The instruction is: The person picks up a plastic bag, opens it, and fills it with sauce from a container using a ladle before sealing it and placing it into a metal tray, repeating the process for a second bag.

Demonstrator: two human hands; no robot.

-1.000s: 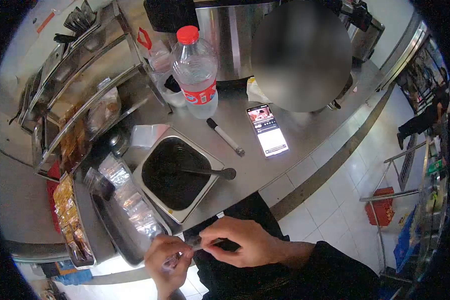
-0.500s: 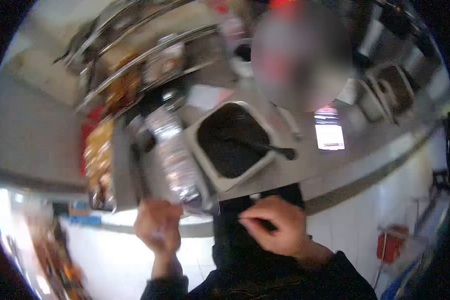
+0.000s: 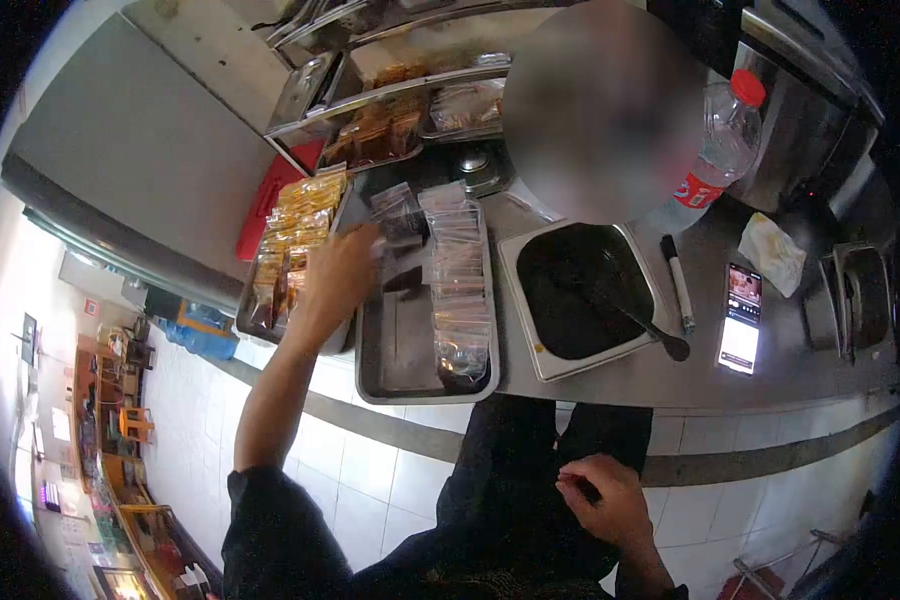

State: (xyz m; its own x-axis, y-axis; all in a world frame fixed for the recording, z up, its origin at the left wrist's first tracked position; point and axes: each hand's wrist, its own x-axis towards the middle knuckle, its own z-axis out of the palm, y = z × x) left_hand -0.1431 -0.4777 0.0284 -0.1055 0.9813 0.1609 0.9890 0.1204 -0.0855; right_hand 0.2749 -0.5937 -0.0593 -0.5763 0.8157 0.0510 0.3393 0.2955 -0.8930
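Observation:
My left hand [image 3: 340, 270] is over the left part of a metal tray [image 3: 370, 385]. Its fingers are pinched together, with a bit of clear plastic at the tips that looks like a small plastic packet [image 3: 405, 282] with dark filling. Beyond it in the tray lies another dark-filled packet [image 3: 398, 212]. A long row of overlapping clear packets [image 3: 460, 270] fills the tray's right side. My right hand [image 3: 605, 498] hangs below the counter edge in front of my legs, fingers curled together and nothing visible in them.
Right of the tray stands a square container [image 3: 540, 355] of dark sauce with a ladle [image 3: 660, 335]. A marker [image 3: 678, 285], phone [image 3: 740, 320], crumpled tissue [image 3: 773, 255] and bottle [image 3: 725, 140] lie farther right. A tray of yellow packets [image 3: 305, 215] stands left.
My left hand has moved up and forward from the counter's front edge to over the tray. My right hand has dropped lower and right. The view has shifted and sharpened.

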